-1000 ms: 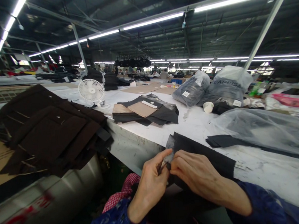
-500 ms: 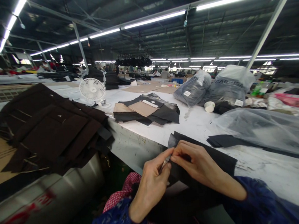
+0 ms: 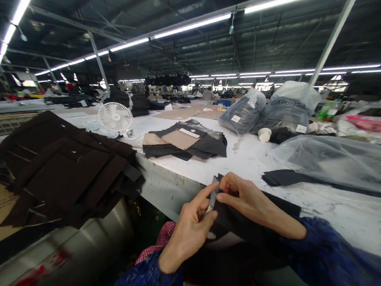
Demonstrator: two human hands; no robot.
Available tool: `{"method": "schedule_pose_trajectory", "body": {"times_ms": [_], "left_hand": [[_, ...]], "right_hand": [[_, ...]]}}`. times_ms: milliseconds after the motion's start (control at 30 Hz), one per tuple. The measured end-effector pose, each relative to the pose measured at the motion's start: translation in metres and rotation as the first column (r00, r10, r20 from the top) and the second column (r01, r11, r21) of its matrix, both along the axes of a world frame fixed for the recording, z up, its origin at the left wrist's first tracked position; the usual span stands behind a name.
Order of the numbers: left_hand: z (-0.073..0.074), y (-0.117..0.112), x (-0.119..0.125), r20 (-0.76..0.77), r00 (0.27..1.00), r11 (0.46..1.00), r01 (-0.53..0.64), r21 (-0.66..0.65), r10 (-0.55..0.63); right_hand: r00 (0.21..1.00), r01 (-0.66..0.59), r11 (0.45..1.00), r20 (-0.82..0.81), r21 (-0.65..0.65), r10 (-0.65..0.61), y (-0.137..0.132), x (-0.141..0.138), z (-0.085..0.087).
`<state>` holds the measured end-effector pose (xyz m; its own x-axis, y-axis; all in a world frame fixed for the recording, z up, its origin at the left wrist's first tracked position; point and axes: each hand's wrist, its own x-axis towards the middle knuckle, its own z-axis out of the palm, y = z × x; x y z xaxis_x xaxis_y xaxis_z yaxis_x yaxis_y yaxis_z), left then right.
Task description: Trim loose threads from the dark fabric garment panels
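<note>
My left hand (image 3: 191, 227) and my right hand (image 3: 249, 200) meet at the near edge of the white table (image 3: 245, 156). Both pinch the upper left corner of a black fabric piece (image 3: 237, 223) that lies over the table edge and down toward my lap. A thin grey strip at that corner sits between the fingertips of the two hands. The left index finger points up along the strip. Blue sleeves cover both forearms.
A heap of dark brown cut pieces (image 3: 59, 168) lies at left. Black and tan pieces (image 3: 183, 141) are stacked mid-table near a small white fan (image 3: 115, 117). Filled plastic bags (image 3: 267, 109), a paper cup (image 3: 264, 134) and clear plastic sheeting (image 3: 342, 161) are at right.
Both hands have risen slightly along the fabric corner, and the left index finger has stretched upward. The hold on the fabric is kept.
</note>
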<state>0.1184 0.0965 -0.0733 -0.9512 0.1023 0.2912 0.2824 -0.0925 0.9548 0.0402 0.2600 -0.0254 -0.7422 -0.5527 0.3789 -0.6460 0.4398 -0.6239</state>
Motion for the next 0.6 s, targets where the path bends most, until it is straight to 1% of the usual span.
{"method": "schedule_pose_trajectory", "body": {"times_ms": [67, 133, 200, 233, 267, 300, 333, 367, 400, 467, 533, 600], "left_hand": [[0.004, -0.005, 0.000, -0.054, 0.998, 0.992, -0.022, -0.123, 0.015], [0.008, -0.012, 0.000, -0.112, 0.993, 0.975, -0.043, -0.217, 0.019], [0.012, -0.018, -0.004, -0.126, 0.992, 0.972, -0.059, -0.229, 0.030], [0.015, -0.020, -0.008, -0.113, 0.992, 0.979, -0.074, -0.191, 0.053], [0.018, -0.021, -0.013, -0.090, 0.992, 0.987, -0.099, -0.124, 0.089], [0.023, -0.022, -0.019, -0.060, 0.989, 0.990, -0.136, -0.029, 0.134], [0.029, -0.021, -0.025, -0.031, 0.984, 0.981, -0.170, 0.089, 0.173], [0.037, -0.020, -0.032, -0.010, 0.980, 0.956, -0.193, 0.220, 0.200], [0.047, -0.019, -0.038, 0.000, 0.977, 0.916, -0.201, 0.348, 0.214], [0.068, -0.014, -0.050, -0.027, 0.972, 0.812, -0.178, 0.556, 0.232], [0.087, -0.007, -0.058, -0.084, 0.958, 0.707, -0.142, 0.693, 0.275], [0.097, 0.002, -0.064, -0.094, 0.944, 0.606, -0.124, 0.786, 0.315]], "right_hand": [[0.998, 0.026, 0.999, -0.056, -0.042, -0.029, 0.008, 0.000, 0.010], [0.986, 0.086, 0.993, -0.138, -0.081, -0.097, 0.019, 0.003, 0.022], [0.963, 0.133, 0.986, -0.222, -0.105, -0.153, 0.030, 0.010, 0.034], [0.948, 0.146, 0.981, -0.267, -0.125, -0.176, 0.035, 0.015, 0.039], [0.928, 0.152, 0.977, -0.318, -0.149, -0.193, 0.040, 0.019, 0.043], [0.903, 0.151, 0.973, -0.376, -0.176, -0.208, 0.044, 0.023, 0.047], [0.870, 0.148, 0.968, -0.439, -0.201, -0.224, 0.048, 0.027, 0.050], [0.829, 0.145, 0.964, -0.504, -0.223, -0.241, 0.051, 0.031, 0.053], [0.784, 0.147, 0.960, -0.564, -0.237, -0.259, 0.053, 0.034, 0.057], [0.695, 0.162, 0.957, -0.661, -0.241, -0.284, 0.057, 0.037, 0.066], [0.639, 0.163, 0.965, -0.723, -0.206, -0.263, 0.058, 0.037, 0.075], [0.619, 0.135, 0.983, -0.764, -0.124, -0.181, 0.057, 0.033, 0.079]]}}
